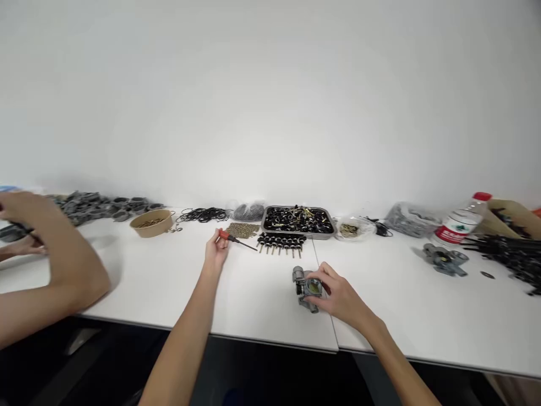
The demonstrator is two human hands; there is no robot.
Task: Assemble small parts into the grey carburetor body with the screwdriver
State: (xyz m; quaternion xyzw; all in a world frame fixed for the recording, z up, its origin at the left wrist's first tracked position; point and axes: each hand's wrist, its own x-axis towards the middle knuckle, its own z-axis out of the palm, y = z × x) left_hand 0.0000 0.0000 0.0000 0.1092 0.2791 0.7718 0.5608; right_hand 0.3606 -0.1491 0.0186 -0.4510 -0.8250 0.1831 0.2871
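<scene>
A small grey metal carburetor body (307, 288) sits on the white table (253, 304), close to the near edge, with a yellowish patch on its upper face and a stubby projection at its lower end. The right hand (338, 296) is closed around its right side, fingers curled over the top, steadying it where it stands. The part lies just left of that hand's palm, touching the fingertips.

The left hand (216, 248) is up and to the left of the part, well apart from it, pinching the red handle of a small screwdriver (236, 241). The tool's long axis runs from the hand toward the right and slightly nearer, its dark shaft resting low over the table and pointing toward a row of black-capped pins (281, 243). The tip stops short of the carburetor body, which lies farther right and nearer the person.

Beyond the screwdriver are a patch of small brass pieces (242, 229) and a metal tray (298, 220) filled with black parts. Far left, another person's arm (51, 265) rests on the table. Far right lie a second grey casting (444, 259) and a plastic bottle (462, 221).
</scene>
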